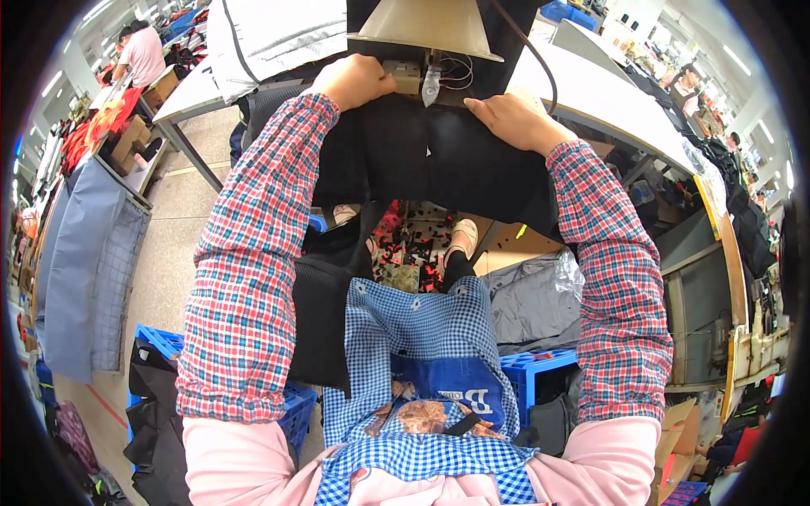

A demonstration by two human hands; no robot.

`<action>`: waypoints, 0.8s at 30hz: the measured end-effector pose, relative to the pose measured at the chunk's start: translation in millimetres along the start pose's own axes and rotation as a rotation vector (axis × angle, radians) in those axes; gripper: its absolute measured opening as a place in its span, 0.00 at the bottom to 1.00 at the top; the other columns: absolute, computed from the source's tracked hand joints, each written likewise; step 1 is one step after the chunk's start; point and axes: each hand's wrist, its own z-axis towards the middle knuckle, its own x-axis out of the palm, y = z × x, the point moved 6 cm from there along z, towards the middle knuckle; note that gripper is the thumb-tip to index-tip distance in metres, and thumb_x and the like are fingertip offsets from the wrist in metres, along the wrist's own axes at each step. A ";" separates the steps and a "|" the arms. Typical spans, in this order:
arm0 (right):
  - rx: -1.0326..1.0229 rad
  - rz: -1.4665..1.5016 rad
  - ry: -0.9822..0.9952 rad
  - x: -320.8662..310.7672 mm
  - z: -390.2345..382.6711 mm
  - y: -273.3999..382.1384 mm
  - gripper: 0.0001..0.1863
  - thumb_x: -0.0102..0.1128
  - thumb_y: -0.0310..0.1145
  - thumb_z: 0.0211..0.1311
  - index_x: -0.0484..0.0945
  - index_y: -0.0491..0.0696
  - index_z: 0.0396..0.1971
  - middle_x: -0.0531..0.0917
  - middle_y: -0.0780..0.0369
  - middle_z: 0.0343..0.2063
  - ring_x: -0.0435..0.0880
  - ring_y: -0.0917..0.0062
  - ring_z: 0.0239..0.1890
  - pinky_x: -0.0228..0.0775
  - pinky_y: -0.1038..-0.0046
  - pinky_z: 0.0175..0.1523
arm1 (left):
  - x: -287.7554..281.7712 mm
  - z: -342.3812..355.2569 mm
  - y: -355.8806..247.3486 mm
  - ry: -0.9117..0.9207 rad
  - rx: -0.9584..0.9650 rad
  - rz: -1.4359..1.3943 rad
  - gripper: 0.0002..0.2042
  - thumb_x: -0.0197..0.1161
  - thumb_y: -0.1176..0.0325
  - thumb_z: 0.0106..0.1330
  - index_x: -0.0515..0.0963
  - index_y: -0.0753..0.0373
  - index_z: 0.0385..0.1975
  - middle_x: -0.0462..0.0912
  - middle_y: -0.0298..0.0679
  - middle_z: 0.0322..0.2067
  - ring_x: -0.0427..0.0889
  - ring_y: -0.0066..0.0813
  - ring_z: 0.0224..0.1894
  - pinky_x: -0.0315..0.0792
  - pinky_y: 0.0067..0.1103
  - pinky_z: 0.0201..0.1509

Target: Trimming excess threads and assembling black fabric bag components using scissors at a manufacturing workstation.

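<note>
A piece of black fabric (396, 156) is stretched between my two hands and hangs down toward my lap. My left hand (354, 82) grips its upper left edge, fingers curled beside a small beige block (403, 78). At the upper right edge my right hand (519, 120) pinches the cloth, thumb pointing inward. Just beyond the fabric's top edge, between the hands, hangs a small clear bulb-like piece (431, 84) with thin white wires. A wide beige cone-shaped shade (429, 29) is above it. The fingertips under the cloth are hidden.
White cloth (283, 46) lies on the table at the far left. A white tabletop (620, 105) extends right. Blue crates (540, 363) flank my lap, with black pieces in the left one and a grey plastic bag by the right. Red and black scraps cover the floor below.
</note>
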 end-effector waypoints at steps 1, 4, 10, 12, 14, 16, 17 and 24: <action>0.010 -0.008 0.016 3.2 2.4 -3.7 0.34 0.38 0.52 0.77 0.81 0.41 0.22 0.77 0.48 0.17 0.79 0.52 0.24 0.72 0.57 0.35 | 0.7 2.3 1.3 0.008 -0.004 0.004 0.21 0.56 0.48 0.67 0.86 0.61 0.31 0.85 0.50 0.28 0.85 0.49 0.33 0.79 0.35 0.43; 0.109 -0.029 0.080 12.7 6.5 -16.7 0.34 0.37 0.53 0.77 0.80 0.41 0.22 0.78 0.48 0.18 0.80 0.51 0.25 0.73 0.57 0.37 | 2.6 6.7 0.3 0.021 -0.017 0.009 0.21 0.55 0.48 0.67 0.86 0.61 0.32 0.85 0.50 0.30 0.85 0.50 0.35 0.79 0.36 0.43; 0.130 -0.051 0.156 1.7 5.6 -10.5 0.29 0.34 0.49 0.79 0.83 0.44 0.36 0.83 0.47 0.30 0.82 0.50 0.35 0.74 0.53 0.45 | 4.7 17.6 16.6 -0.024 -0.031 0.097 0.21 0.55 0.49 0.68 0.86 0.61 0.33 0.85 0.52 0.32 0.85 0.51 0.37 0.79 0.38 0.44; 0.161 0.017 0.040 3.0 -14.4 -45.5 0.26 0.36 0.48 0.78 0.83 0.46 0.41 0.83 0.47 0.32 0.83 0.51 0.36 0.74 0.53 0.45 | -4.0 15.7 42.9 -0.024 -0.166 0.067 0.21 0.56 0.51 0.65 0.85 0.66 0.33 0.85 0.54 0.34 0.86 0.49 0.41 0.78 0.38 0.48; 0.164 0.130 -0.088 -14.6 -35.5 -60.0 0.21 0.44 0.47 0.76 0.83 0.48 0.48 0.84 0.47 0.35 0.83 0.52 0.40 0.73 0.56 0.46 | -13.4 -2.4 80.3 0.087 -0.052 0.054 0.21 0.55 0.53 0.67 0.84 0.68 0.30 0.83 0.57 0.28 0.85 0.53 0.34 0.76 0.39 0.41; 0.211 0.154 -0.077 -40.7 -74.9 -65.1 0.22 0.46 0.48 0.75 0.82 0.46 0.48 0.83 0.47 0.34 0.83 0.54 0.38 0.73 0.61 0.45 | -27.0 -35.1 93.1 0.067 0.064 0.011 0.22 0.53 0.56 0.70 0.78 0.71 0.25 0.79 0.54 0.19 0.79 0.49 0.23 0.72 0.40 0.33; 0.236 0.182 -0.075 -49.5 -97.1 -69.9 0.23 0.49 0.49 0.74 0.81 0.44 0.48 0.83 0.46 0.34 0.84 0.56 0.37 0.73 0.65 0.44 | -33.8 -56.3 102.5 0.083 0.090 -0.032 0.22 0.53 0.58 0.71 0.73 0.72 0.21 0.71 0.48 0.14 0.69 0.39 0.18 0.67 0.38 0.28; 0.583 -0.632 -0.345 -189.5 -382.2 -106.9 0.17 0.61 0.49 0.66 0.84 0.53 0.45 0.84 0.54 0.30 0.83 0.56 0.33 0.75 0.65 0.35 | -135.6 -208.7 174.1 0.141 0.022 -0.030 0.15 0.57 0.65 0.74 0.75 0.71 0.28 0.71 0.36 0.22 0.70 0.23 0.27 0.65 0.25 0.31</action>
